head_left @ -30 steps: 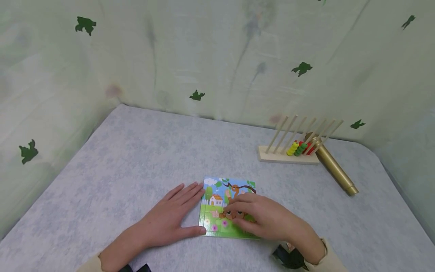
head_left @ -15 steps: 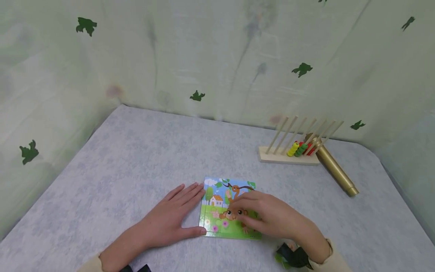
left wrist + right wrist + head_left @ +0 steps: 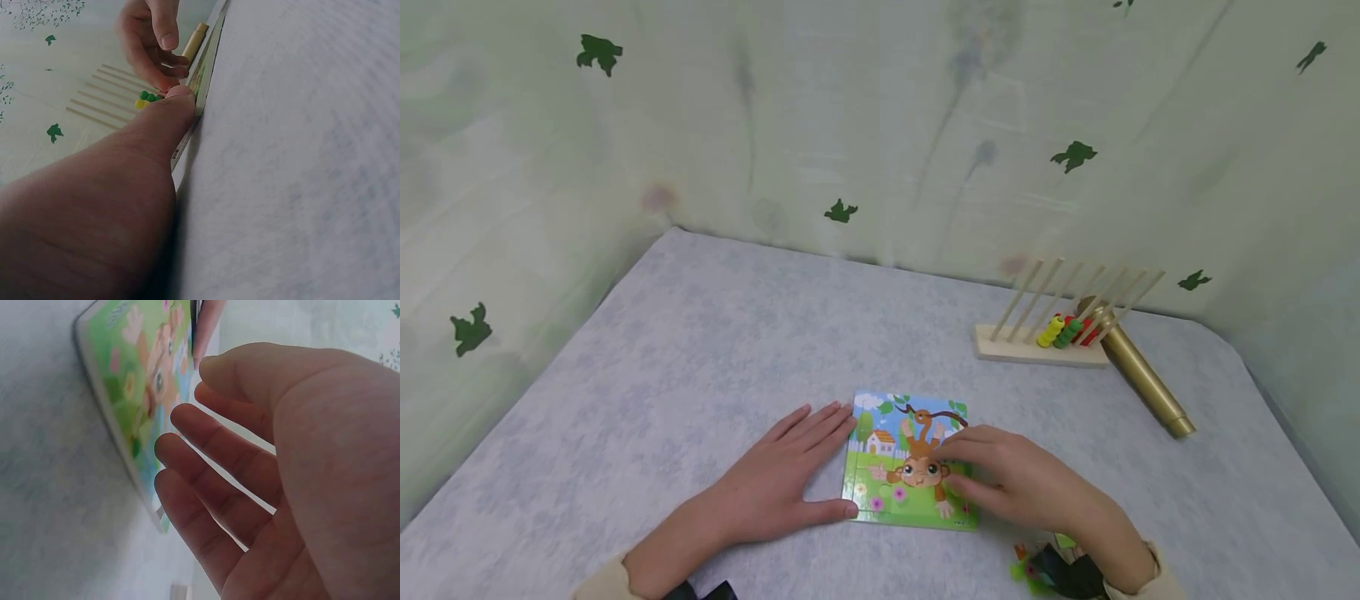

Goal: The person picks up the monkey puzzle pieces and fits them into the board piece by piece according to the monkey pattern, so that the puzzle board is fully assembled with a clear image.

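A square picture puzzle board point(image 3: 887, 487) with a hanging monkey, a small house and flowers lies flat on the table. My left hand point(image 3: 775, 479) rests on the tabletop at its left side, fingers straight, the thumb touching the lower left corner. Over the board's right edge hovers my right hand point(image 3: 1015, 471), its fingers loosely bent and holding nothing. The right wrist view shows a gap between that hand's fingertips point(image 3: 165, 444) and the monkey picture point(image 3: 134, 362). In the left wrist view, the left thumb point(image 3: 175, 103) lies against the board's edge.
At the back right stands a wooden bead rack point(image 3: 1037, 354) with slanted pegs and yellow, green and red beads. Behind and beside it lies a gold tube point(image 3: 1146, 379). Colourful flat pieces point(image 3: 1024, 573) lie near my right wrist, partly hidden by a black strap.
My right hand has drawn back to the right, off the middle of the picture, uncovering the monkey's face and body. The left hand stays in place. The head view has shifted slightly.
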`<state>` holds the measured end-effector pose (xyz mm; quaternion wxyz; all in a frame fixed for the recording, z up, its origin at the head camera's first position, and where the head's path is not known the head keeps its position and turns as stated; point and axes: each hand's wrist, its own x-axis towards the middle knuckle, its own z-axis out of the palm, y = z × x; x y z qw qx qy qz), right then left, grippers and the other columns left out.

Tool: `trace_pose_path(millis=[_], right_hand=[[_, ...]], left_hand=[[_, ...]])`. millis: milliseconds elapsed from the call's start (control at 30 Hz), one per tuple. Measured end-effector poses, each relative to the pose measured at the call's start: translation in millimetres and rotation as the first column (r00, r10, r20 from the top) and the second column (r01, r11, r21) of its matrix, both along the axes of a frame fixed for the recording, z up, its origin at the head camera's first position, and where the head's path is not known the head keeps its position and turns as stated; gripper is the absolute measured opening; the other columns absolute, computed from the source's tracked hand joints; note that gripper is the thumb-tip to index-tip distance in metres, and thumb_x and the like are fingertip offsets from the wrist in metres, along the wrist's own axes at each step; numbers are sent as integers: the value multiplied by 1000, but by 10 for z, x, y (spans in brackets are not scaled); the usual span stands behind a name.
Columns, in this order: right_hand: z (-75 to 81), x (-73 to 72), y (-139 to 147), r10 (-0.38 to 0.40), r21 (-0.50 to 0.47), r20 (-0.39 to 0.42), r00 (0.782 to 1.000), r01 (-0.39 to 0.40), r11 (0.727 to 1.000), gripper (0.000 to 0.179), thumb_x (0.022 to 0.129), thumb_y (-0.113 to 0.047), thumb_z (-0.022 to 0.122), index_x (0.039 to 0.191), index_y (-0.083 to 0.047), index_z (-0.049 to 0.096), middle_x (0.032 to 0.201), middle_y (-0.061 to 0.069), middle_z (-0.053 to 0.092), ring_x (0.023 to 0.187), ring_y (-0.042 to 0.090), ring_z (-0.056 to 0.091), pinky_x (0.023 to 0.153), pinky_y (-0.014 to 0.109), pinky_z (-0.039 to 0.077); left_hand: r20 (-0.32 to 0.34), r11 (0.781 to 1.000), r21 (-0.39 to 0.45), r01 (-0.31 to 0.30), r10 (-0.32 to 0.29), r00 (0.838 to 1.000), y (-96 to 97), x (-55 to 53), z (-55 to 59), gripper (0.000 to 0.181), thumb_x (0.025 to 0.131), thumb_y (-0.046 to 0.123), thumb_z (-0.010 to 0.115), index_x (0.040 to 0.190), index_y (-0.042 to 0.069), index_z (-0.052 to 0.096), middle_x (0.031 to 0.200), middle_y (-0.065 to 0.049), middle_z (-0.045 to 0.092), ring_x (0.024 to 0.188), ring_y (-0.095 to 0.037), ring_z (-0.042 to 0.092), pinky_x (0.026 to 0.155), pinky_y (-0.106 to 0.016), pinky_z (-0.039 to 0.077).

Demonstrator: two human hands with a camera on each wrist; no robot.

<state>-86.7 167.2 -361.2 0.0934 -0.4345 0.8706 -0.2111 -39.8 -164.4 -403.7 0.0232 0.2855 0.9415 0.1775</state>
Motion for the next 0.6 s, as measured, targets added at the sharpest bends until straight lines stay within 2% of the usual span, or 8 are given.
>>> trace_pose_path(millis=[267,433,600], right_hand=[[-31,44,134,-35,9,-5,999,35,999,25,104,-24,64,127,-28,70,123,-18,67,115,5,63,96,36,58],[-26,95,206,-86,20,45,995,85,996,24,104,-28,64,127,-33,70,124,-22,64,117,3,61,97,35,58],[-14,130,254,-108,12,54,993,108,994,24,104,-31,63,127,-34,70,123,-22,64,115,2,62,95,34,59]], left_hand=[[-10,1000,-2,-8,8,1000,-13,16,-6,98,93,79,47,163,12,33,171,1,26,159,-19,21,128,-38,9],[-19,1000,-1,-9,9,1000,-7,12,4,98,93,79,47,162,12,34,170,0,27,158,-20,23,129,-40,13],[-9,1000,2,-8,8,1000,4,6,10,98,93,80,46,162,12,34,170,1,27,158,-19,22,129,-40,13]])
